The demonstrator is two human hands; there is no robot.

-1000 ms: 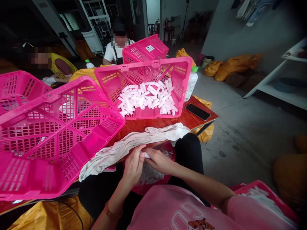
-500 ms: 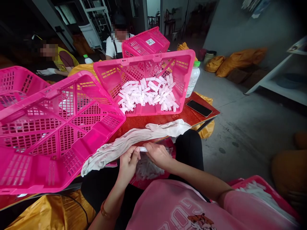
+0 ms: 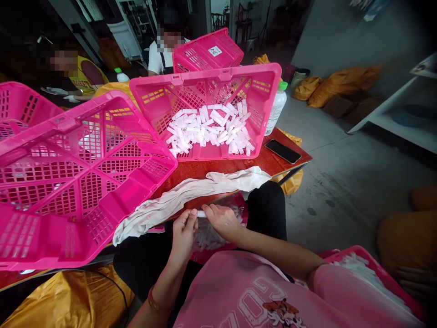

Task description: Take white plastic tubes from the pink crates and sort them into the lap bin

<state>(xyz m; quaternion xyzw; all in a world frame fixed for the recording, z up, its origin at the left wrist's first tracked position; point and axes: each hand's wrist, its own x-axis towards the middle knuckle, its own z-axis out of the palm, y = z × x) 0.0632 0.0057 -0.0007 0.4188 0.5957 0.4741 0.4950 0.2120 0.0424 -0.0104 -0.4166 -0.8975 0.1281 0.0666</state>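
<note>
Left hand [image 3: 183, 233] and right hand [image 3: 223, 222] each pinched one end of a small white plastic tube [image 3: 201, 213]. The tube sat at the left hand's one o'clock, over a round red basin [image 3: 243, 210] of white pieces and at six o'clock from the crumpled beige cloth [image 3: 191, 193] on the red-brown table [image 3: 218, 167].

A small white plastic tube [image 3: 201, 213] is lying nearly level, its ends pinched between the fingertips of the left hand [image 3: 183, 234] and the right hand [image 3: 223, 221]. It is hanging just above a red basin [image 3: 208, 256] of similar white pieces in the person's lap.
</note>
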